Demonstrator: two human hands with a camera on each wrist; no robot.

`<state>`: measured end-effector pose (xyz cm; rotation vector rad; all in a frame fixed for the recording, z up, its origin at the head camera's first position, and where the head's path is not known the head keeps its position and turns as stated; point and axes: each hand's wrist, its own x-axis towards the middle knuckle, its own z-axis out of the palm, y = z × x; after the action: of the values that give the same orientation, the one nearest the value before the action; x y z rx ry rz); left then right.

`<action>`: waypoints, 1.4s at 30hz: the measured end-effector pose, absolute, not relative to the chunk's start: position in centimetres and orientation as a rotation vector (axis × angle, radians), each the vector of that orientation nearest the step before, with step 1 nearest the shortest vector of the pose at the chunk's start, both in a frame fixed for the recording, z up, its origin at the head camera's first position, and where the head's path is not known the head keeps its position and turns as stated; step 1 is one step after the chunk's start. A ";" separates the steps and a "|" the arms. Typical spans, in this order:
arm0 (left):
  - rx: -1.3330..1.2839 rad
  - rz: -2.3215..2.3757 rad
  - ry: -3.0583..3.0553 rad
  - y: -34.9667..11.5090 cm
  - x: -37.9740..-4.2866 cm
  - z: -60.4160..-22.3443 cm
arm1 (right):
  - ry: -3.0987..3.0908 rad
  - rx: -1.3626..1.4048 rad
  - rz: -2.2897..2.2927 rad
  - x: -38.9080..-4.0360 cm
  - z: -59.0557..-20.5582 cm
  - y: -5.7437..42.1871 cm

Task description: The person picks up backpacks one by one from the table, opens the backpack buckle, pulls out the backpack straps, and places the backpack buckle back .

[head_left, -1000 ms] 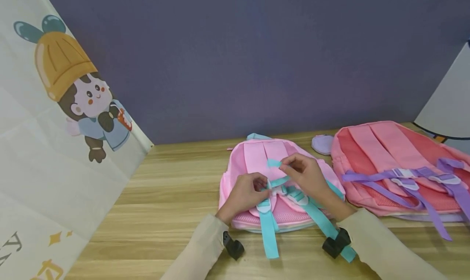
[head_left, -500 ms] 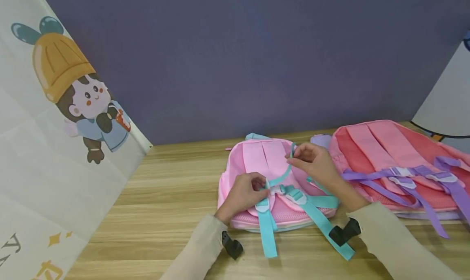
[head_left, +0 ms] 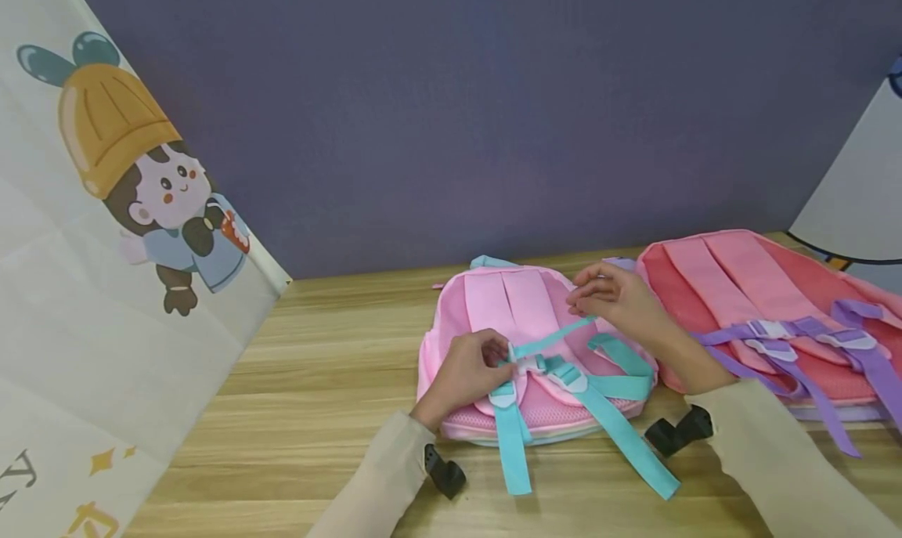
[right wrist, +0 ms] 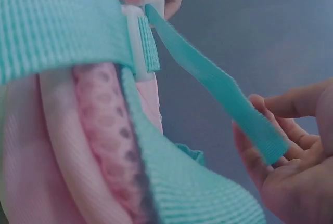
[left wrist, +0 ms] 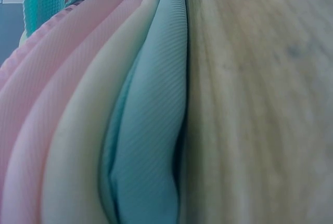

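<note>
A pink backpack (head_left: 521,307) lies on the table with its shoulder straps up. My left hand (head_left: 461,373) pinches a small white plastic buckle (right wrist: 156,7) on its turquoise webbing. From that buckle a loose turquoise strap (head_left: 557,337) runs up to the right, ending just below my right hand (head_left: 620,301). In the right wrist view the strap's free end lies across the fingers of the right hand, which are loosely bent, and the thumb stands apart from it. Another white clip (head_left: 530,365) joins the webbing in the middle. The left wrist view shows only the backpack's layered side.
A coral backpack (head_left: 705,311) with purple straps (head_left: 782,350) lies close on the right. Two turquoise strap tails (head_left: 513,452) hang over the front of the pink backpack onto the wooden table (head_left: 317,381). A dark wall panel (head_left: 451,131) stands behind.
My right hand has moved right and slightly up, drawing the turquoise strap out from the buckle, and its pinch has loosened. The left hand has kept its place.
</note>
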<state>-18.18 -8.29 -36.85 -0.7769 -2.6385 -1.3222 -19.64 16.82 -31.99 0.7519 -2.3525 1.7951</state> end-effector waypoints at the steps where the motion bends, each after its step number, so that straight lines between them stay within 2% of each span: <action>1: -0.775 -1.324 -2.641 -8.3 -18.2 -36.8 | -2.345 0.752 1.786 -19.7 -32.0 16.9; 7: -0.770 -1.337 -2.642 -8.3 -18.0 -36.7 | -2.407 0.742 1.565 -19.4 -32.2 16.3; 20: -0.800 -1.394 -2.566 -8.4 -18.0 -36.7 | -2.541 0.981 1.242 -18.5 -34.6 12.1; 29: -0.790 -1.401 -2.547 -8.3 -18.1 -36.9 | -2.591 0.964 1.167 -18.1 -36.1 10.7; 42: -0.734 -1.452 -2.573 -8.3 -18.0 -36.7 | -2.538 0.882 1.168 -17.7 -36.2 10.1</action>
<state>-17.97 -8.34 -36.65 -0.7340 -2.5735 -1.4522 -17.72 10.13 -36.18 0.8819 -2.5378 1.1683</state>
